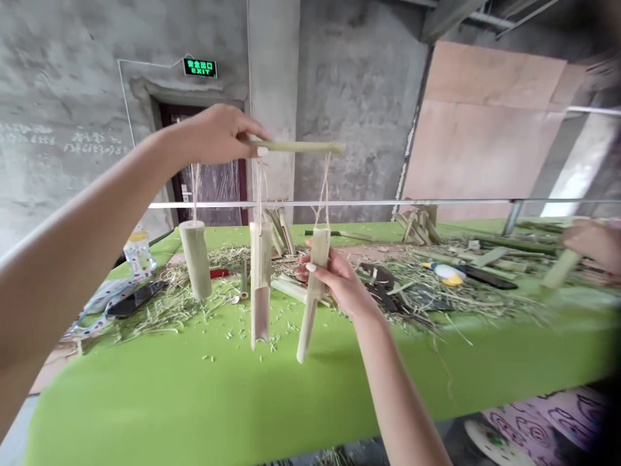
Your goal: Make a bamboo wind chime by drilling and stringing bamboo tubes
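Raised above the table, my left hand (223,136) is closed around a thin bamboo stick (305,147). Three bamboo tubes hang from the stick on strings (326,188). The left tube (195,262) is short and whole along its visible side. In the middle, another tube (261,285) has its lower part cut open like a trough. My right hand (337,278) grips the third tube (317,262), with the thumb in front and fingers behind it. That tube is tilted, its lower end toward the left. Part of the stick is hidden by my left hand.
Shavings (169,314) litter the green table (194,395), with a phone (138,299), a red object (219,273) and a bottle (139,252) at left. Bamboo pieces (421,225) stand behind. A co-worker's hand (594,243) holds bamboo at right. A metal rail (436,202) crosses behind.
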Demonstrator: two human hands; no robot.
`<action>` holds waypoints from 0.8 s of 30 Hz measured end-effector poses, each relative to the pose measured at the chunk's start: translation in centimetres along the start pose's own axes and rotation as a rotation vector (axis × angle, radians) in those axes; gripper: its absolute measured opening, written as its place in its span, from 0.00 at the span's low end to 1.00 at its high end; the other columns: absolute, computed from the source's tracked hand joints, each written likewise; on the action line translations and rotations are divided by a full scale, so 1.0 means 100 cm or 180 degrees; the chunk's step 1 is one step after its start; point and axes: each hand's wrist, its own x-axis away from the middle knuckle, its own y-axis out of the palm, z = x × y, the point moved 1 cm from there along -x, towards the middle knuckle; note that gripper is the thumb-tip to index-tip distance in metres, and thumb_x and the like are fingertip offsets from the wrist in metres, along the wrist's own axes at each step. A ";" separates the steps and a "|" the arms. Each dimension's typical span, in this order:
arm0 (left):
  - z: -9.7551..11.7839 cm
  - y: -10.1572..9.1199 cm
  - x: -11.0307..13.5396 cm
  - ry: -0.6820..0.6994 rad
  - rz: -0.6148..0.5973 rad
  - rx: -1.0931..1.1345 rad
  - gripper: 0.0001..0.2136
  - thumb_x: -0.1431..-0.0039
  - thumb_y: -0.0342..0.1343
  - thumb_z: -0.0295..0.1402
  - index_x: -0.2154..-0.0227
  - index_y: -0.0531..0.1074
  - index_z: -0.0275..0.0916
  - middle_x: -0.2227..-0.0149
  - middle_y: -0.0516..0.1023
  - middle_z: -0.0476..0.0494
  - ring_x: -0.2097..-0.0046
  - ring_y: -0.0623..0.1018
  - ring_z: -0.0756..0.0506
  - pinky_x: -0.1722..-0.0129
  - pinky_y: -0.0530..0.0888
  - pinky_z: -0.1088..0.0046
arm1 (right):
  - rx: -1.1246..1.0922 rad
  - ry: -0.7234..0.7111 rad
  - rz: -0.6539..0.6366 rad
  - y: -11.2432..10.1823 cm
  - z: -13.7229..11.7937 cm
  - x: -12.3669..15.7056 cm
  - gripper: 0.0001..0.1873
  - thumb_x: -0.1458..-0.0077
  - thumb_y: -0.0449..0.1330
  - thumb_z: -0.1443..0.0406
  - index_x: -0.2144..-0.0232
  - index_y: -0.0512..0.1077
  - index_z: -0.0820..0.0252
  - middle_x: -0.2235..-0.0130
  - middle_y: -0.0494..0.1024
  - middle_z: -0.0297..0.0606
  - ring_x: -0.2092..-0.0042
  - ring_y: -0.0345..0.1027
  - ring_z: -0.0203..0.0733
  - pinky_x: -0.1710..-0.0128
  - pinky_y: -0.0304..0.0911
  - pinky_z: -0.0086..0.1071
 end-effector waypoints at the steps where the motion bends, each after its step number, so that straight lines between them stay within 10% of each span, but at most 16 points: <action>1: 0.000 0.005 0.002 -0.0014 -0.0032 0.0023 0.23 0.46 0.50 0.39 0.48 0.67 0.39 0.69 0.69 0.52 0.65 0.69 0.53 0.61 0.61 0.74 | -0.0107 0.0049 0.0074 0.001 0.006 -0.001 0.27 0.50 0.61 0.61 0.47 0.61 0.50 0.56 0.72 0.38 0.56 0.69 0.43 0.53 0.68 0.39; 9: -0.008 0.032 0.001 0.0035 0.0056 0.0104 0.18 0.45 0.52 0.35 0.51 0.71 0.41 0.73 0.67 0.50 0.70 0.66 0.54 0.66 0.62 0.75 | -0.0166 0.0081 0.0318 0.001 0.046 0.006 0.19 0.49 0.60 0.58 0.54 0.64 0.43 0.56 0.69 0.32 0.51 0.66 0.44 0.51 0.65 0.39; 24: -0.015 0.018 -0.011 0.0092 0.0111 0.0310 0.16 0.50 0.56 0.38 0.57 0.76 0.42 0.72 0.73 0.51 0.75 0.63 0.54 0.74 0.57 0.76 | -0.0117 -0.0041 0.0399 0.010 0.062 -0.009 0.20 0.54 0.64 0.59 0.59 0.65 0.54 0.63 0.73 0.34 0.60 0.70 0.41 0.56 0.66 0.40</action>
